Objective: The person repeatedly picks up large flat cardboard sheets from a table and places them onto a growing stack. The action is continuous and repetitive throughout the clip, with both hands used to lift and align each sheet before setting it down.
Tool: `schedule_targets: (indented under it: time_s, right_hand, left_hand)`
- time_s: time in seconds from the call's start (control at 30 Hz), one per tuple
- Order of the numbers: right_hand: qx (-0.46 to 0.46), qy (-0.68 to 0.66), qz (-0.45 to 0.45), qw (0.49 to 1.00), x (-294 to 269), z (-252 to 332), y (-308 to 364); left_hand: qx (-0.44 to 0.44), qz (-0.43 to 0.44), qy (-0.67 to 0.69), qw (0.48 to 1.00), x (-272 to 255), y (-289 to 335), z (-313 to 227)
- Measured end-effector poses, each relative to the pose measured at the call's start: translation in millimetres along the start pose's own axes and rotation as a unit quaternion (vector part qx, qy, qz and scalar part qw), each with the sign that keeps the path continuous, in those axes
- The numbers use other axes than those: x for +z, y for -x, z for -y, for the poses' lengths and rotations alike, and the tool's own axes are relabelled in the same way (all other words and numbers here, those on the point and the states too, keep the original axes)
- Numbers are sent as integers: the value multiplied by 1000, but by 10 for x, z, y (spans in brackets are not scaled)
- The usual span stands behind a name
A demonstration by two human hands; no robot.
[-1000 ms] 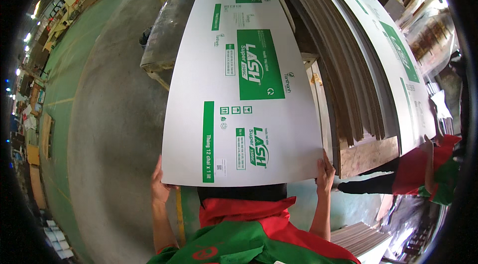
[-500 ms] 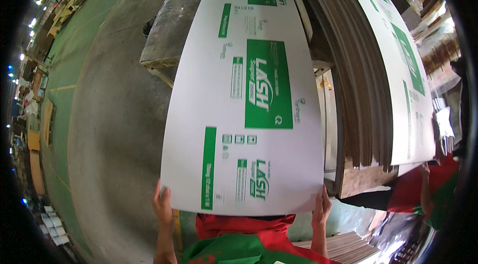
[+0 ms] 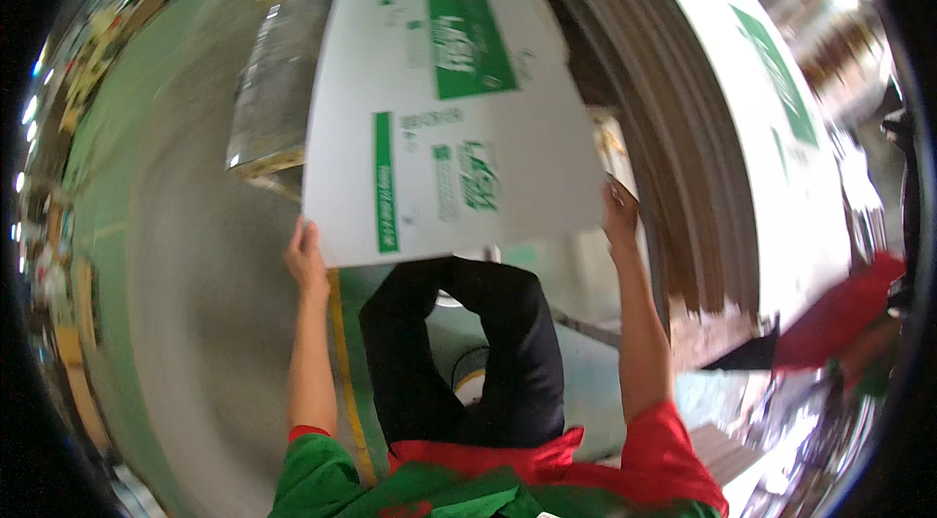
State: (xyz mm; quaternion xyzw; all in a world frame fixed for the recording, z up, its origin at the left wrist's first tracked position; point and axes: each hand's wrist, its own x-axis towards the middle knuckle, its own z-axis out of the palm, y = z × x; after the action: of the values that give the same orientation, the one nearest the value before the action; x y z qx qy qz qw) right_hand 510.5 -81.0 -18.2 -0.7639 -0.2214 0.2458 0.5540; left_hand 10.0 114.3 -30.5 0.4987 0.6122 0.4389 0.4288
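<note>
A long white cardboard sheet with green printed blocks stretches away from me, its near edge held between both hands. My left hand grips the near left corner, thumb on top and fingers underneath. At the near right corner my right hand is closed on the same sheet. Both arms reach forward, well out from my body. The sheet's far part lies over a dark table; its far end runs out at the top of the view.
To the right stands a tall stack of brown cardboard topped by a white and green printed sheet. Beyond its near end is a co-worker's red sleeve, blurred. A yellow floor line runs beside my legs.
Both hands have pushed the sheet forward, away from my body, and my legs now show below it. The view has shifted and blurred somewhat.
</note>
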Motion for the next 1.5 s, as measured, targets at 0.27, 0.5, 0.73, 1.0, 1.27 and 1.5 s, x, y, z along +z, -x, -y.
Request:
schedule_targets:
  time_s: [0.27,0.5,0.73,1.0,1.27,1.5]
  right_hand:
    - [-380,336,-95,857,-430,876,1256]
    - [-128,616,-196,752,-2270,1433,1876]
    - [-522,550,-197,621,-1681,2433,2168]
    - [-288,401,-420,761,-2266,1654,3309]
    - [-12,-4,-390,921,-2608,334,3502]
    - [-128,4,-184,975,-1871,364,3134]
  left_hand:
    - [130,130,-427,885,95,258,-238]
    - [108,297,-305,899,78,1554,-73]
    - [16,441,229,868,666,2375,-1432]
    - [-59,442,341,827,-156,2218,-1977]
    - [-98,392,302,863,-869,2690,-1328]
    - [-83,173,258,947,-1462,2763,-818]
